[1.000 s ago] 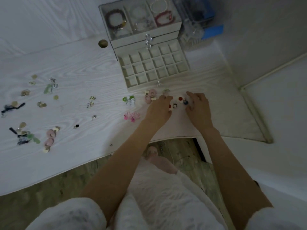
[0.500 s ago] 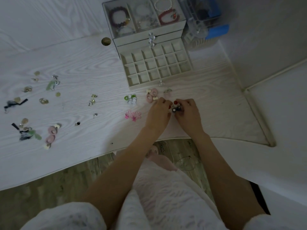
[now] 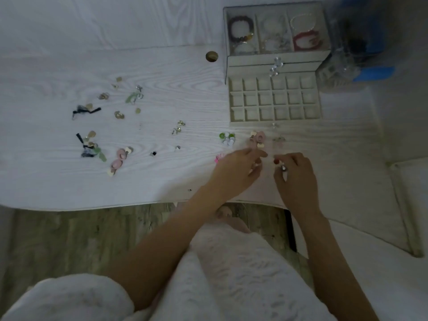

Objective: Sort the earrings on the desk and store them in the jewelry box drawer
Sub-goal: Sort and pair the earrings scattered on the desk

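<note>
— White wood-grain desk (image 3: 69, 181), and most of the earrings lie scattered on its left half: black tasselled ones (image 3: 86, 110), a green pair (image 3: 134, 96), a pink hoop pair (image 3: 119, 158). None sorted over there?

— None that I can see. Nearer the middle sit a green-and-white cluster (image 3: 227, 138) and a second pink pair (image 3: 258, 139), just in front of the open drawer (image 3: 274, 100) of the jewelry box (image 3: 275, 31). Every compartment in that drawer looks bare.

— And the hands?

— A second ago both were flat on the desk, raking small studs together; half a second ago they met over one. Now they have parted. The left hand (image 3: 236, 172) hovers with fingers loosely curled and apart, and I can't see anything in it. The right hand (image 3: 295, 177) has fingers bent inward, thumb and forefinger pinching a small dark stud (image 3: 283, 167), with a red one (image 3: 276, 161) just beside the fingertips.

— So a pick has happened?

— I'd judge so: one stud is off the desk and ready for a compartment, which would be the first piece stored
</note>
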`<state>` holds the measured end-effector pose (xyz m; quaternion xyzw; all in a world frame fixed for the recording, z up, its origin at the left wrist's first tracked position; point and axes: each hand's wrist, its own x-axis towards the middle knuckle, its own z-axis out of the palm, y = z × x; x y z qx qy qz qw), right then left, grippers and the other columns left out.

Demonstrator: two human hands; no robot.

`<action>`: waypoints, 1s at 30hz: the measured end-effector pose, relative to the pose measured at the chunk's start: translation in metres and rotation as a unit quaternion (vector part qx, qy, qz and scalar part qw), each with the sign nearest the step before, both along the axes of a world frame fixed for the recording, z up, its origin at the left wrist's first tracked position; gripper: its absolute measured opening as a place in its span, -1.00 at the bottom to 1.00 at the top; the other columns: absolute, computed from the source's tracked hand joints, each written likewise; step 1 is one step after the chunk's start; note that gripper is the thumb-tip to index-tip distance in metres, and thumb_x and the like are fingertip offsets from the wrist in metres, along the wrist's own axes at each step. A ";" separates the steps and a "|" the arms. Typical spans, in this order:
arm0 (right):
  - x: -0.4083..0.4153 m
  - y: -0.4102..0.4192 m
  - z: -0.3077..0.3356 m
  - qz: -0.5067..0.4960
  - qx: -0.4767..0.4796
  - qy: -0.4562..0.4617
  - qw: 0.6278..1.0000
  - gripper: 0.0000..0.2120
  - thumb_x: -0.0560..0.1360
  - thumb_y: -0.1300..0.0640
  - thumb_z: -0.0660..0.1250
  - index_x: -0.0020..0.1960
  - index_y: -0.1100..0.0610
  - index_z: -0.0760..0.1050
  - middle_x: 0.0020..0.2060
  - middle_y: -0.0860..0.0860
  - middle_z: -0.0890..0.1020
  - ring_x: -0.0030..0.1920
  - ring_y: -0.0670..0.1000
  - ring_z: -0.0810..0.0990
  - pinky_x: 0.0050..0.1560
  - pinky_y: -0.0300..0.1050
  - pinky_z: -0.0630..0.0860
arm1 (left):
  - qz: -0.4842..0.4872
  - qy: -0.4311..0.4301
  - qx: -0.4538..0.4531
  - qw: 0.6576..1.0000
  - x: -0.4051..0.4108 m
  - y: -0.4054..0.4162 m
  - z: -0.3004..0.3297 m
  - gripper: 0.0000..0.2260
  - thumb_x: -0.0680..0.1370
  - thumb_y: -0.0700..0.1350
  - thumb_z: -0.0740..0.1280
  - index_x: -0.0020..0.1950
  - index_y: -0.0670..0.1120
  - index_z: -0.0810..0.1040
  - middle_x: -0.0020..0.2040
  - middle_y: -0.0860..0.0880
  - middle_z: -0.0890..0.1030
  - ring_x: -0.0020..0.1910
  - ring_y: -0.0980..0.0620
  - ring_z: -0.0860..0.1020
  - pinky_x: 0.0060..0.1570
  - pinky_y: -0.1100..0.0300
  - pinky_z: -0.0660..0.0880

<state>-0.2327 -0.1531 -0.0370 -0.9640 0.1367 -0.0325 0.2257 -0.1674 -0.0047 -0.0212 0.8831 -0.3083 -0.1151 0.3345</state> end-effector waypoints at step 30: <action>0.170 0.286 -0.022 0.474 0.030 0.116 0.872 -0.73 0.51 0.28 0.24 0.19 0.13 0.50 0.13 0.14 0.44 0.13 0.14 0.36 0.03 0.02 0.47 | 0.478 0.084 0.023 0.874 0.021 0.258 -0.056 -0.84 0.46 -0.18 0.36 0.03 -0.06 0.56 -0.02 -0.05 0.53 -0.14 0.08 0.53 -0.15 0.32 0.39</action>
